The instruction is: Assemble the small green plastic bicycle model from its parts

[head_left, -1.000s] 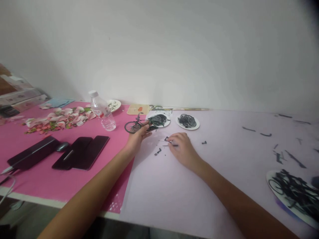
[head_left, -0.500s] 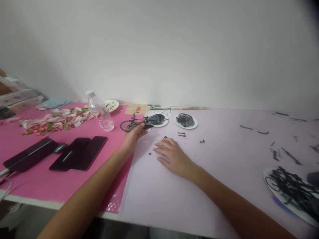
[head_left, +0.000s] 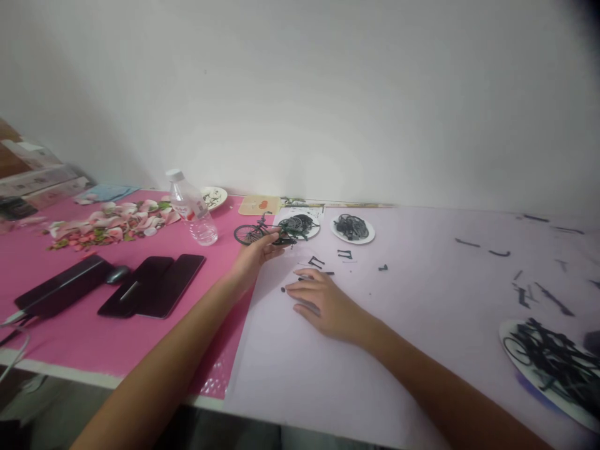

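Observation:
A dark miniature bicycle (head_left: 251, 233) is held in my left hand (head_left: 253, 259), its fingers closed around the lower frame. The bicycle's rear part overlaps a white plate (head_left: 315, 234) of black pieces behind it. My right hand (head_left: 325, 303) lies low over the lilac tabletop with fingers stretched and apart. Just beyond those fingers are a small black U-shaped part (head_left: 315, 262) and a thin black part (head_left: 330, 273), partly behind the hand. By its fingertips sits a tiny black round piece (head_left: 283, 289). Another black frame-like part (head_left: 344, 254) lies farther back.
Behind stands a plate of black rings (head_left: 352, 229). At right are a plate of black bicycle parts (head_left: 510, 350) and scattered black pieces (head_left: 555, 299). On the pink cover (head_left: 154, 350) are a plastic bottle (head_left: 193, 209), phones (head_left: 169, 285), a mouse (head_left: 118, 274) and artificial petals (head_left: 117, 222).
My right hand has drawn slightly back toward me, uncovering more of the U-shaped part and the thin part. My left hand still holds the bicycle. The whole view has shifted slightly.

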Available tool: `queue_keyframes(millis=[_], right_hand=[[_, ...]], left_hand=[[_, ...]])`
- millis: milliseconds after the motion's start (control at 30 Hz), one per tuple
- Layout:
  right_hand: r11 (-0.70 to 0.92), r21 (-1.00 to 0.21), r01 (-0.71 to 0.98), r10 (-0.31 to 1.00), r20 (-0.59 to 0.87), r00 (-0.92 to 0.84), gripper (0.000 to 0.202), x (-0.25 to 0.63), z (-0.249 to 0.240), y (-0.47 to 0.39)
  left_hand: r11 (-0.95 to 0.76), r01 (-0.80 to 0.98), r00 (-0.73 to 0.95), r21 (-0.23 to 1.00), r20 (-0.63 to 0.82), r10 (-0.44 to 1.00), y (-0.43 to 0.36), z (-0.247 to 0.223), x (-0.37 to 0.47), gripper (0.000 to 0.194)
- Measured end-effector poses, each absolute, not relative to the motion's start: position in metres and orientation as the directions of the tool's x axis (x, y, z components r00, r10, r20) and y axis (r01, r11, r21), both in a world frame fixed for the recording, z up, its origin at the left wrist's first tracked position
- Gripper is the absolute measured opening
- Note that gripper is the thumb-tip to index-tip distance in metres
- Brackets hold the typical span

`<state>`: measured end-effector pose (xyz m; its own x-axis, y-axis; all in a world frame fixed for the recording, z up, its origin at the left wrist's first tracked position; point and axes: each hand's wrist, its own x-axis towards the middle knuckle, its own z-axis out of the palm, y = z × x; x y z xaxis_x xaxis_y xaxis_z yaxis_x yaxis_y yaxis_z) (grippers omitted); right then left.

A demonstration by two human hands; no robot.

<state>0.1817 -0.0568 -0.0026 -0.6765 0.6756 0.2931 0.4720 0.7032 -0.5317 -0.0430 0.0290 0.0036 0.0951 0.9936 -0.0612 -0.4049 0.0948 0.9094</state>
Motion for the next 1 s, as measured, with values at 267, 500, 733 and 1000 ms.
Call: queue_keyframes(millis=[267, 500, 733, 1000], right_hand=[[0.703, -0.518, 0.488, 0.680, 0.289, -0.674, 0.036, 0.181, -0.001, -0.060], [0.718, -0.455, 0.526, 0.674, 0.266, -0.689, 0.051, 0.173, -0.002, -0.060], [0.736, -0.349, 0.580, 0.674, 0.304, -0.673, 0.049, 0.155, -0.006, -0.047], [0.700, -0.328, 0.634, 0.714, 0.327, -0.620, 0.051, 0.109, -0.007, 0.013]], left_hand=[[-0.039, -0.331, -0.131, 0.943, -0.005, 0.991, 0.053, 0.012, -0.088, 0.045], [-0.028, -0.311, -0.180, 0.950, -0.030, 0.983, 0.065, -0.006, -0.099, 0.042], [-0.073, -0.313, -0.160, 0.947, 0.023, 0.987, 0.067, -0.005, -0.100, 0.044], [-0.083, -0.299, -0.185, 0.951, 0.027, 0.982, 0.066, -0.002, -0.101, 0.046]])
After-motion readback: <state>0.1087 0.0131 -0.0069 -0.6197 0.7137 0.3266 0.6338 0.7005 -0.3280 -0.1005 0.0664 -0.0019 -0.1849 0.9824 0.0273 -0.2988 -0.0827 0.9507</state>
